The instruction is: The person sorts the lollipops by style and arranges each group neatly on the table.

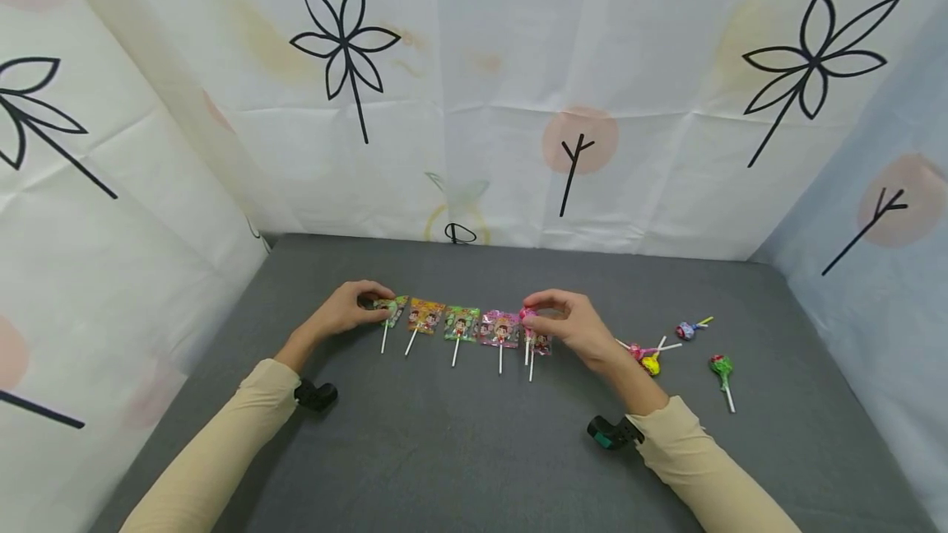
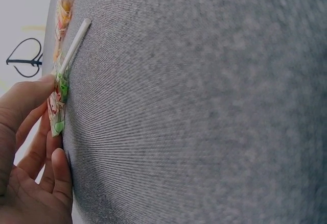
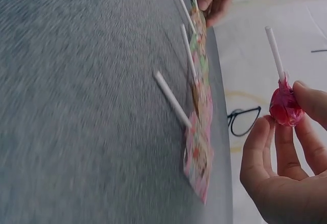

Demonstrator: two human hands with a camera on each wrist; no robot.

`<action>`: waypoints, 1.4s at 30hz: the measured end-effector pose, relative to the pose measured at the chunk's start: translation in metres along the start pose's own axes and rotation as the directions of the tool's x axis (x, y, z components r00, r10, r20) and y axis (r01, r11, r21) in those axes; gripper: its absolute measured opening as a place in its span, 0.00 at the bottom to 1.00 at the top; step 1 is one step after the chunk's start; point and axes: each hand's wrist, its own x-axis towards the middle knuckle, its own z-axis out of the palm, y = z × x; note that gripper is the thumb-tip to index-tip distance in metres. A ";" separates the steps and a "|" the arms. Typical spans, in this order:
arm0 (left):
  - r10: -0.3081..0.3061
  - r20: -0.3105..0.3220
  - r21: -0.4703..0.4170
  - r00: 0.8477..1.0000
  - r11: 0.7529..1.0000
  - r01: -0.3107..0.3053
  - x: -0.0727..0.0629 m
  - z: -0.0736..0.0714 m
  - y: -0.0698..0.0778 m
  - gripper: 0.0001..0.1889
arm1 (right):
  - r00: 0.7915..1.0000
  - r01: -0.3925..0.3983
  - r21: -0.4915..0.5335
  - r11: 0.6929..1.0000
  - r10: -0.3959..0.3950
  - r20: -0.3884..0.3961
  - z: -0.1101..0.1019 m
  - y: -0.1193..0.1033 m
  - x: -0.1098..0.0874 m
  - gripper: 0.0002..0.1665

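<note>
Five flat-wrapped lollipops would be several in a row, sticks toward me. At its left end my left hand [image 1: 346, 308] pinches the wrapper of a green flat lollipop [image 2: 62, 86], thumb on one side and fingers on the other. Rightward lie an orange lollipop [image 1: 425, 315], another green lollipop [image 1: 461, 322], a pink lollipop [image 1: 499, 326] and a pinkish-red lollipop [image 1: 543, 345], partly hidden. Above that last one my right hand [image 1: 573, 323] holds a round pink lollipop [image 3: 286, 105] by its ball between thumb and fingertips, stick free of the table.
On the right of the grey table [image 1: 444, 451] lie a blue round lollipop [image 1: 685, 331], a green round lollipop [image 1: 722, 367], and a yellow lollipop [image 1: 651, 364] beside pink-wrapped ones, partly behind my right forearm. Patterned white cloth [image 1: 504, 39] hangs behind the table and at its sides.
</note>
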 end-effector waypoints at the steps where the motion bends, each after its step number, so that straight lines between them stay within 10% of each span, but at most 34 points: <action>1: 0.000 0.000 0.001 1.000 1.000 0.000 0.000 0.000 0.000 0.15 | 1.000 0.006 -0.005 1.000 -0.006 0.009 0.002 0.000 0.001 0.21; 42: 0.002 -0.020 0.012 1.000 1.000 -0.002 0.003 0.001 -0.001 0.14 | 0.972 0.030 0.136 0.990 -0.061 0.226 0.178 0.008 0.045 0.15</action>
